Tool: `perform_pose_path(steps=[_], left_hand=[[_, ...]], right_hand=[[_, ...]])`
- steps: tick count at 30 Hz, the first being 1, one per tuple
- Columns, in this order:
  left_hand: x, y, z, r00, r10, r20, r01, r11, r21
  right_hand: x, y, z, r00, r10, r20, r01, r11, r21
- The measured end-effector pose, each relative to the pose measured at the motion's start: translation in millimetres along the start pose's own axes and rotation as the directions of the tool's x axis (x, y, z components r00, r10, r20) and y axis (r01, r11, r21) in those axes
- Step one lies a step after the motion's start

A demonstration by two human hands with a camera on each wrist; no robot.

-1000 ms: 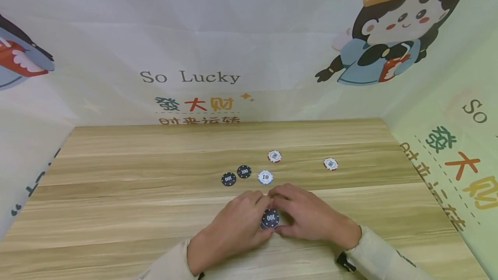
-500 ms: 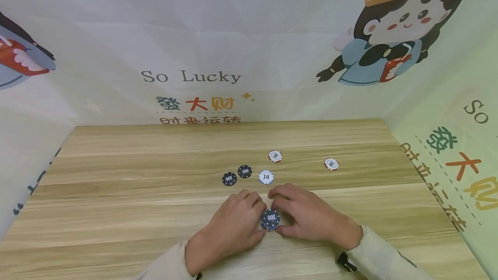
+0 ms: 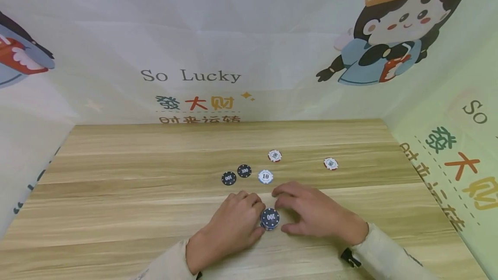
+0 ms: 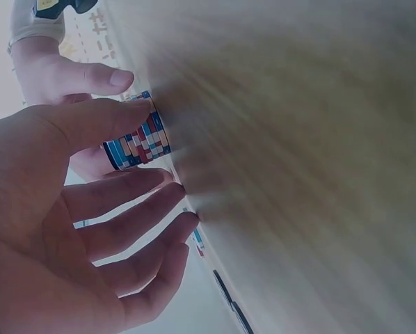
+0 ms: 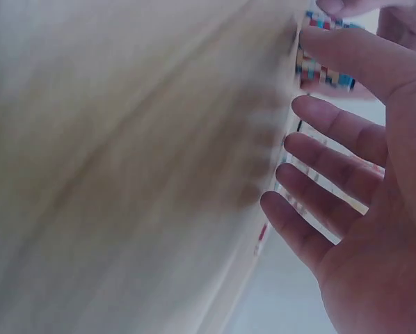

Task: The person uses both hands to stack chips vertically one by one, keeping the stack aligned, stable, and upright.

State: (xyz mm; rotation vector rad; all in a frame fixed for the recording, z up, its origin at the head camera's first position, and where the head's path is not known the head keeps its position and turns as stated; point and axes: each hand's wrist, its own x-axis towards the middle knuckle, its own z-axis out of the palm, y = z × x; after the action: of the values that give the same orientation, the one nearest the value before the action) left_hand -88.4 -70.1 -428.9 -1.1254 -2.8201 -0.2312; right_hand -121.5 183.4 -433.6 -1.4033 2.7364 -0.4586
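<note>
A stack of poker chips stands on the wooden table between my hands, a black "100" chip on top. In the left wrist view the stack's edge shows blue, red and white bands. My left hand is right at the stack's left side; its thumb overlaps the chips in the left wrist view, and its other fingers extend loosely past them. My right hand is just to the right, with a gap to the stack, fingers spread and holding nothing. In the right wrist view its fingertips are close over the table.
Beyond the hands lie two black chips, a blue-white "10" chip and two red-white chips, one near the middle and one farther right. A printed cloth wall encloses the table's back and sides.
Both hands were closed in around the stack. The left hand has drawn back slightly left, and the right hand has moved away to the right. The stack stays in place.
</note>
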Motion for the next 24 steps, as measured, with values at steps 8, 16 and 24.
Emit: perform_pose_path(steps=[8,16,24], left_hand=[[0.1,0.1,-0.9,1.0,0.0,-0.01,0.0,1.0,0.011],[0.5,1.2,-0.3,1.0,-0.002,0.001,0.002,1.0,-0.009],[0.8,3.3,-0.5,1.0,-0.008,0.017,0.008,1.0,0.003]], right_hand=[[-6.6,20,-21,0.997,0.068,-0.022,-0.068,0.997,-0.02],[-15.4,55,-35,0.982,0.167,-0.094,-0.171,0.985,-0.035],[-24.3,82,-39,0.958,0.252,-0.139,-0.261,0.964,-0.051]])
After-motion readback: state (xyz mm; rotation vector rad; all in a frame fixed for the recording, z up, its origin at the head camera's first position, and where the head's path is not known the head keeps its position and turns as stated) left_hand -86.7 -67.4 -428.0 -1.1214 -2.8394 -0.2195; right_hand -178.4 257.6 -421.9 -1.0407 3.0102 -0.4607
